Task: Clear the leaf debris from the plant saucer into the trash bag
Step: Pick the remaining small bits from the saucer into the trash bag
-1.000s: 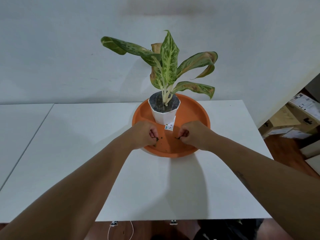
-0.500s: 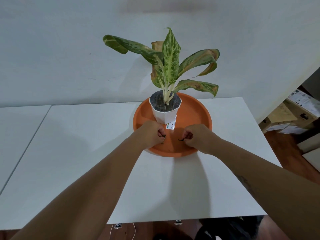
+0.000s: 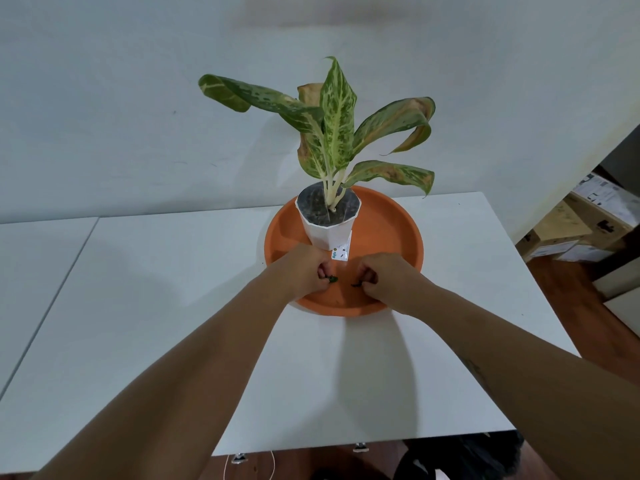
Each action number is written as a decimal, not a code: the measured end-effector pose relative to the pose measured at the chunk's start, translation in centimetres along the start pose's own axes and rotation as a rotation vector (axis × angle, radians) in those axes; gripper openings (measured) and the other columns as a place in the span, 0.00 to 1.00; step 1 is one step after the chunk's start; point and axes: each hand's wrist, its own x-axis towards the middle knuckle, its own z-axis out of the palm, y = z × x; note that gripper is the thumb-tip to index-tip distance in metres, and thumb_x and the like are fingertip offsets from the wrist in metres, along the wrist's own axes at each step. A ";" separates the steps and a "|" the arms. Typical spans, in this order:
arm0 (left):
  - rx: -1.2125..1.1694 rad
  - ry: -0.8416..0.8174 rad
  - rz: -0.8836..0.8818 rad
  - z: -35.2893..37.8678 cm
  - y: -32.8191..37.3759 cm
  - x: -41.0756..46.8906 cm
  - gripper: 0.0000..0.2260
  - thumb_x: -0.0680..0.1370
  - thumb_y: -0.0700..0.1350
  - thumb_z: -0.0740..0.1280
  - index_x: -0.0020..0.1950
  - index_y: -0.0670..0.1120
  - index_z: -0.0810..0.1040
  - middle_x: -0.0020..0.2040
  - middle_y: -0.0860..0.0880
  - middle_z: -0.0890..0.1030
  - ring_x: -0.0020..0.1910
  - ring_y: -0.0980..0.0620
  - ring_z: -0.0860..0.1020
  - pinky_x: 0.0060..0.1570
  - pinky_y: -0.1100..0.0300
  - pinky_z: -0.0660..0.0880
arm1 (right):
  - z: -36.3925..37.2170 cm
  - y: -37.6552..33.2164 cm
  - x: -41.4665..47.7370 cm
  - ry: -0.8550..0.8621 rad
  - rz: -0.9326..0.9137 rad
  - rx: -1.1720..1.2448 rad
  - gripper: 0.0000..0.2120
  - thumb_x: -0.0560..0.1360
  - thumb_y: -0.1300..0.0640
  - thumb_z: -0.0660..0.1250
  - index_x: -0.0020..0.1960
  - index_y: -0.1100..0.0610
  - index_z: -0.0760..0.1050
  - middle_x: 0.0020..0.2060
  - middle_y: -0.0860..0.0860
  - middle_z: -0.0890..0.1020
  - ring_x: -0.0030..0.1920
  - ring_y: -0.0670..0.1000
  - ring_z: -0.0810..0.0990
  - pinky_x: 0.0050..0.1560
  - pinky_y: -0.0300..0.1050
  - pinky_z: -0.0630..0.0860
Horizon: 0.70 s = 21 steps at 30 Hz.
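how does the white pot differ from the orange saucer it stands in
The pot is white, the saucer orange. The pot is tall, faceted and narrows downward; the saucer is low, round and much wider. The pot holds soil and a plant; the saucer holds the pot and small leaf bits, pinched by the left hand and right hand. Both are open on top.

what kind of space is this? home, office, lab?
Probably an office or back room rather than a lived-in home: plain white tables butted together against a bare wall, and cardboard boxes piled on the wooden floor at right.
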 end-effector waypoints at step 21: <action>-0.458 0.271 -0.199 -2.3 -2.2 -2.2 0.06 0.70 0.37 0.74 0.40 0.49 0.83 0.36 0.50 0.83 0.36 0.56 0.79 0.41 0.66 0.74 | 0.3 -1.9 1.7 0.070 0.001 0.078 0.07 0.74 0.63 0.66 0.48 0.58 0.82 0.45 0.53 0.83 0.44 0.50 0.80 0.46 0.39 0.78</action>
